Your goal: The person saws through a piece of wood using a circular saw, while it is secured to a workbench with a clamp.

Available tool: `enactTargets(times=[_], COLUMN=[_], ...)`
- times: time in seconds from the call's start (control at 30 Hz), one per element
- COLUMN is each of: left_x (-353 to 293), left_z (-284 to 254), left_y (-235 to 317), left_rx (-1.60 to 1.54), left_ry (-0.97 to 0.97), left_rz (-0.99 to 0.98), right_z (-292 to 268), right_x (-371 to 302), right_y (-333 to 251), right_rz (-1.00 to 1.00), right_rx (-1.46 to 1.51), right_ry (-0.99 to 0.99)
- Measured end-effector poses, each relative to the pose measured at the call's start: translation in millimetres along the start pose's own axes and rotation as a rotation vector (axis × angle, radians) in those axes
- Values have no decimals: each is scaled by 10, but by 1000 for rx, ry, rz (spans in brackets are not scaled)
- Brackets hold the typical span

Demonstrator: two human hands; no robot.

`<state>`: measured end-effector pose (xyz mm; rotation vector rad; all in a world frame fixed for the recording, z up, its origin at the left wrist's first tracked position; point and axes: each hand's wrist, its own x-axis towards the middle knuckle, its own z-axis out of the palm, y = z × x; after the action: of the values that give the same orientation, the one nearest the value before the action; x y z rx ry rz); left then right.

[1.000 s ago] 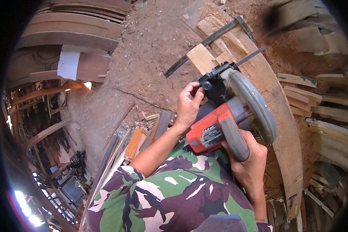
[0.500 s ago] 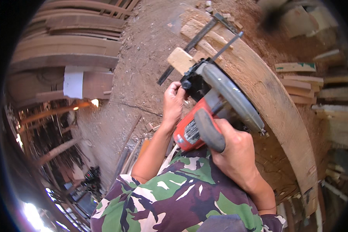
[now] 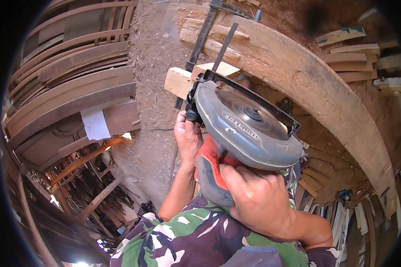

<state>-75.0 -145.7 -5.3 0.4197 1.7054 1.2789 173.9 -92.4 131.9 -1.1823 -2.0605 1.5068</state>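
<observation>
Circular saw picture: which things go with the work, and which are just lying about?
Seem to belong to the work:
circular saw, with the right grip around its handle and the left grip at its black base
long plank
clamp at the plank's far end

Probably just lying about:
stacked boards at left
white sheet among them
short boards at upper right

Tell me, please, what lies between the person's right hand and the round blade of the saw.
In the head view, the grey blade guard lies between the right hand and the round blade.
</observation>
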Motion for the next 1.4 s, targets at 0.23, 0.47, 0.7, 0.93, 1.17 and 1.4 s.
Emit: enactTargets(times=[0.23, 0.47, 0.7, 0.93, 1.17, 1.4], left_x=[34, 62, 62, 148, 196, 182], left_z=[-9, -32, 34, -97, -158, -103], left_y=[43, 40, 120, 23, -13, 48], left_rx=[-40, -54, -18, -58, -47, 2], left_ry=[22, -6, 22, -26, -48, 14], left_rz=[-3, 42, 84, 54, 62, 98], right_z=[99, 23, 36, 69, 70, 82], right_x=[51, 53, 107, 145, 175, 216], right_y=[45, 25, 7, -2, -31, -41], right_rz=[-56, -6, -9, -19, -5, -23], right_rx=[-60, 29, 34, 38, 32, 28], right_ry=[131, -20, -21, 7, -22, 5])
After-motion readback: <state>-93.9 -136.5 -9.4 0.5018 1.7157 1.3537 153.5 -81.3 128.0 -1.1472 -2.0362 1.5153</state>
